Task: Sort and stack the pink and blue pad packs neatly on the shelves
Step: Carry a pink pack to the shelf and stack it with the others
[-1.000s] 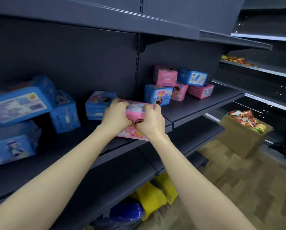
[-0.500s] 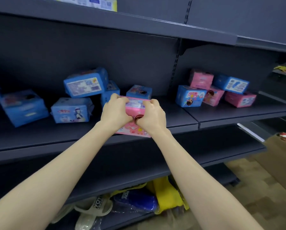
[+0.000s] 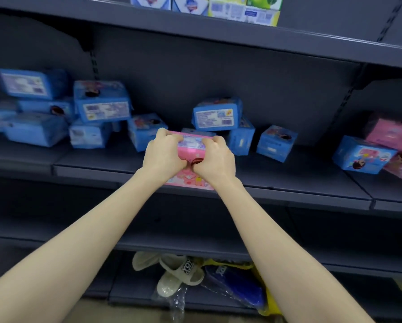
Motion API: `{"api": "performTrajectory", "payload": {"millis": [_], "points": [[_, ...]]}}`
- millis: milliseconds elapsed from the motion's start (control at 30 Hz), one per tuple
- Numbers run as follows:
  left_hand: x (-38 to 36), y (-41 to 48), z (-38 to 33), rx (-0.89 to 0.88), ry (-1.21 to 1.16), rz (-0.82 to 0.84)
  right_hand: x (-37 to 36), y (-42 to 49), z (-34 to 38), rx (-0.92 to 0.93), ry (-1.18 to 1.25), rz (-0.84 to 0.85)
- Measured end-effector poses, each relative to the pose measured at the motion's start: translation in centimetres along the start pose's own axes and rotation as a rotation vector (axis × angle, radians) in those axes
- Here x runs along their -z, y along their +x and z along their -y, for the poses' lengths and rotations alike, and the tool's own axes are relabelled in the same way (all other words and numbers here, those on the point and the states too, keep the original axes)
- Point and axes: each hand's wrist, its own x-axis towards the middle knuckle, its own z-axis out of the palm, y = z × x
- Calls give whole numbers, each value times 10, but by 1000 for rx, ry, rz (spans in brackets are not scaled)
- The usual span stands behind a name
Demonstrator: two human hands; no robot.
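Note:
A pink pad pack point(image 3: 191, 145) is held in front of the dark middle shelf point(image 3: 277, 180), near its front edge. My left hand point(image 3: 162, 152) grips its left end and my right hand point(image 3: 215, 159) grips its right end, fingers curled over the top. Behind it several blue packs point(image 3: 216, 114) lie jumbled, with a bigger blue heap point(image 3: 99, 106) at the left. On the right sit a blue pack point(image 3: 363, 155) and pink packs point(image 3: 391, 132).
The upper shelf point(image 3: 218, 31) carries white, blue and green boxes point(image 3: 228, 8). The shelf below the hands is bare. On the bottom shelf lie pale slippers point(image 3: 179, 273) and blue and yellow bagged goods point(image 3: 242, 285).
The view has swung left and upward along the shelf. Both hands keep their hold on the pink pack, and more blue packs at the left have come into sight.

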Motion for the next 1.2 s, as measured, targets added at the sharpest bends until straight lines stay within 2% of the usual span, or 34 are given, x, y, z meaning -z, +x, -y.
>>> {"api": "performTrajectory", "payload": {"millis": [867,1200], "points": [[171,-93,295,342,105,-128,-152,-37,317,297,119,210],[215,-129,373,506,113,-179,-198,-52,406,449,163,298]]}}
